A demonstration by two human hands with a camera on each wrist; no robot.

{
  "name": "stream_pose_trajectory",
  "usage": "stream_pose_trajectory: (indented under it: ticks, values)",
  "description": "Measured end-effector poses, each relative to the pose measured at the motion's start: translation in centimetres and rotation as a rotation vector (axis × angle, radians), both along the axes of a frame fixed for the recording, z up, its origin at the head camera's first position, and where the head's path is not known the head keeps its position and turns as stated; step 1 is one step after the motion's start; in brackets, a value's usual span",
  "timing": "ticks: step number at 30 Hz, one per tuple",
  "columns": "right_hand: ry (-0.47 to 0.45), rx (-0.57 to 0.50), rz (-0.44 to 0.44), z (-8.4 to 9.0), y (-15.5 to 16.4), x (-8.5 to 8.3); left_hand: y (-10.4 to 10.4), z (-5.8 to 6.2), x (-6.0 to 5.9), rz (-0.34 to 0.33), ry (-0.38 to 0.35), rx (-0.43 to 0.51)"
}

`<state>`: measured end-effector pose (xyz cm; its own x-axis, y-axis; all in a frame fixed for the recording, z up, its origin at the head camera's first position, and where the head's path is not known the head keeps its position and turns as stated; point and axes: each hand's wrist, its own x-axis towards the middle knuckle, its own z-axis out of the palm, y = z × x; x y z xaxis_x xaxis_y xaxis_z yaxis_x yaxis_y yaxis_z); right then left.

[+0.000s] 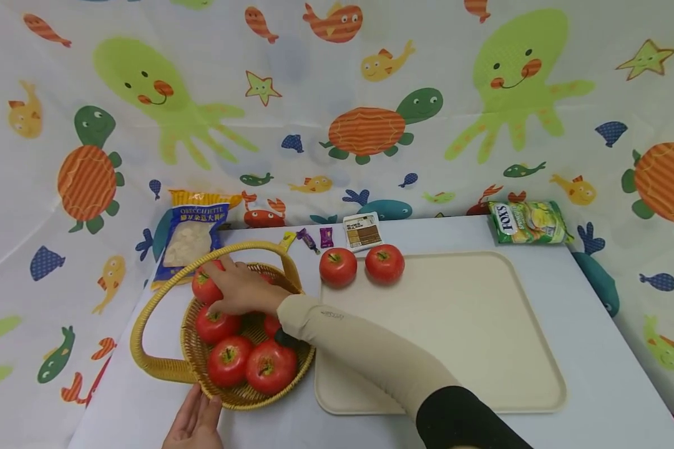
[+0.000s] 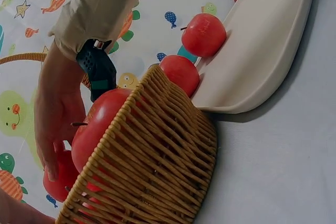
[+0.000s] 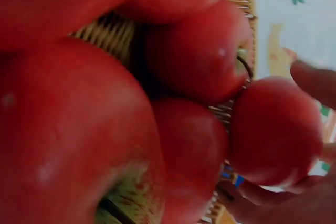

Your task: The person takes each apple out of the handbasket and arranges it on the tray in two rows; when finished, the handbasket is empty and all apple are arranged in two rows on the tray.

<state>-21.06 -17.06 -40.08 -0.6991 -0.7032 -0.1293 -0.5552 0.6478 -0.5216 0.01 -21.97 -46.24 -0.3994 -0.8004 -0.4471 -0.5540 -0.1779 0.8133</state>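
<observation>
A woven yellow basket (image 1: 247,399) with a hoop handle holds several red tomatoes at the table's left. My right hand (image 1: 236,290) reaches into it, fingers curled round the tomato (image 1: 204,288) at the basket's far left; the right wrist view shows that tomato (image 3: 275,129) lying among the others with fingers round it. From the left wrist camera the same hand (image 2: 55,114) is over the basket (image 2: 157,166). My left hand (image 1: 193,421) lies flat against the basket's near rim, fingers straight. Two tomatoes (image 1: 338,267) (image 1: 384,263) sit on the far left corner of a beige tray (image 1: 483,324).
Along the table's back stand a blue pasta bag (image 1: 193,234), wrapped candies (image 1: 317,239), a small white packet (image 1: 362,232) and a green Fox's bag (image 1: 528,221). A sea-animal cloth hangs behind and at both sides.
</observation>
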Motion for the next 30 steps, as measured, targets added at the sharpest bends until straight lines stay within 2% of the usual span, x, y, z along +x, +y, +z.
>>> stream_pose_trajectory:
  ticks: [3,9,13,18,22,26,30]
  values:
    - [-0.008,-0.022,0.015,-0.1,0.0,-0.3,0.0,0.0,0.1,-0.009,0.003,-0.014]
    - [-0.031,-0.113,-0.01,-0.6,0.1,-0.7,0.0,-0.2,0.1,-0.005,0.011,-0.022]
    - [-0.031,-0.17,-0.012,-0.3,0.9,-0.6,0.0,-0.4,0.1,0.004,0.02,-0.022]
    - [-0.141,-0.322,-0.007,0.2,3.6,-0.1,-0.2,-0.5,0.1,0.019,0.025,-0.032]
    - [-0.233,-0.412,-0.059,0.1,6.2,0.6,-0.3,-0.5,0.1,0.018,0.042,-0.04]
    - [-0.267,-0.495,-0.066,-0.2,8.7,1.5,-0.3,-0.3,0.2,0.014,0.034,-0.041]
    - [-0.262,-0.561,-0.033,-0.5,11.4,2.7,-0.1,-0.2,0.2,-0.001,0.019,-0.035]
